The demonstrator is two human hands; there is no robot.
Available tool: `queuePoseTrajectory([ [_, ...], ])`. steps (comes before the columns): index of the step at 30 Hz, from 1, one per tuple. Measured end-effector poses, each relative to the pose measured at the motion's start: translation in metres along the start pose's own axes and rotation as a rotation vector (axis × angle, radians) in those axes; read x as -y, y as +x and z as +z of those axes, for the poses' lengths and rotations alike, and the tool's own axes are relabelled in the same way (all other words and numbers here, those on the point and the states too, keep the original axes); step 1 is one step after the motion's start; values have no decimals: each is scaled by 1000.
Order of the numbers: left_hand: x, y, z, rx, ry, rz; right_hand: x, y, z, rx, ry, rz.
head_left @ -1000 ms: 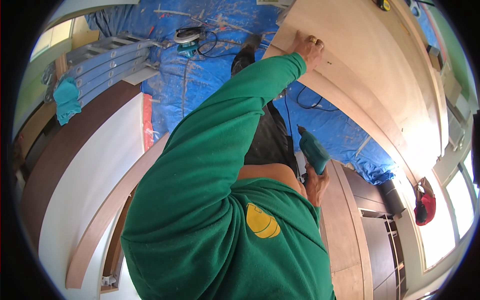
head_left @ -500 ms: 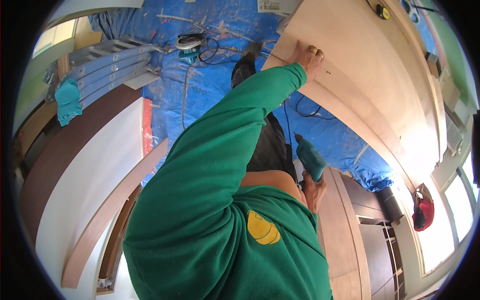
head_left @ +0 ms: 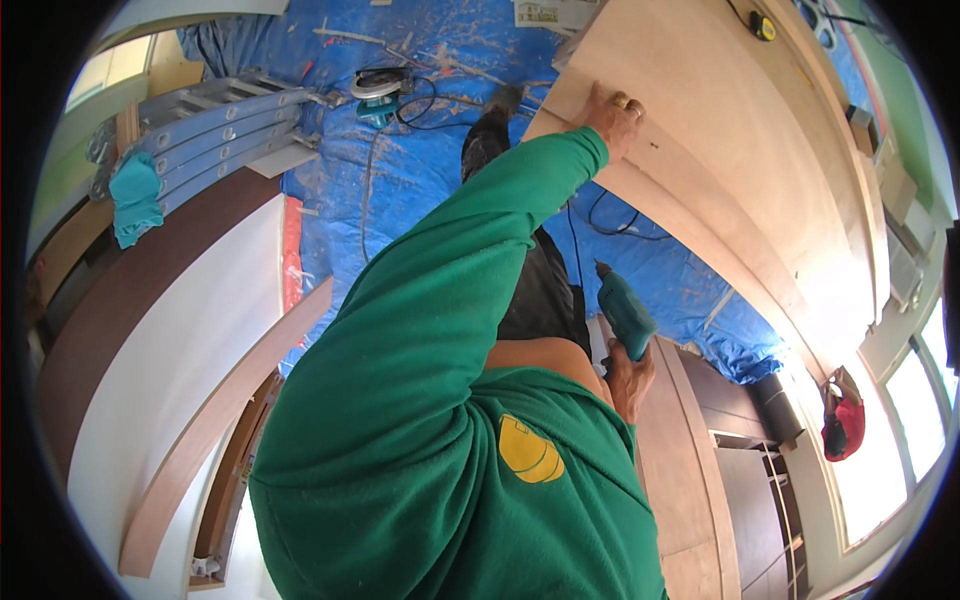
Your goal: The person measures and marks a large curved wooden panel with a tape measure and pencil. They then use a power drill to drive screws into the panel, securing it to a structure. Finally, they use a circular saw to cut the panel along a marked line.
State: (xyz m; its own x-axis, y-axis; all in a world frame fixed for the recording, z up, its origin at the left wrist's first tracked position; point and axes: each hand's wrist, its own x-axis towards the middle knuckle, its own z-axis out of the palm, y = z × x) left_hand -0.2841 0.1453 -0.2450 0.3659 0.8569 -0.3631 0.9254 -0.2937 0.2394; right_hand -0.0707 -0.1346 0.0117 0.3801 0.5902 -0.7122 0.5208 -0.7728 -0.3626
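Observation:
My left hand (head_left: 613, 124) rests on the light wooden board (head_left: 720, 110) at the far right, its fingers curled together against the surface. A small gold-coloured spot shows at the fingers, perhaps a ring. Whatever those fingers may hold is hidden. Just right of the hand, a small dark mark or screw (head_left: 654, 146) stands out on the board. Lower down, close to my body, my right hand (head_left: 631, 382) grips a teal power drill (head_left: 626, 316) by its handle. The drill's tip points up and away, over the blue sheet and apart from the board.
A circular saw (head_left: 378, 98) with its cord lies on the blue floor sheet (head_left: 340, 190). Folded ladder (head_left: 225, 125) and a narrow plank (head_left: 225, 430) are at left. A tape measure (head_left: 763, 26) sits on the board's far side; a red-and-black bag (head_left: 844, 420) is at right.
The drill has shifted slightly to the right and its tip has swung a little with my right hand. My left hand stays on the board, moved only slightly.

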Motion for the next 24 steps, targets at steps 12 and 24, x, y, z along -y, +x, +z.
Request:
queuePoseTrajectory([
  [12, 1, -4, -6, -25, -74, -37, 86, 101, -10, -237, 133, -267],
  [24, -4, -10, -9, -50, -32, -31, 123, 145, -25, -107, -15, -248],
])
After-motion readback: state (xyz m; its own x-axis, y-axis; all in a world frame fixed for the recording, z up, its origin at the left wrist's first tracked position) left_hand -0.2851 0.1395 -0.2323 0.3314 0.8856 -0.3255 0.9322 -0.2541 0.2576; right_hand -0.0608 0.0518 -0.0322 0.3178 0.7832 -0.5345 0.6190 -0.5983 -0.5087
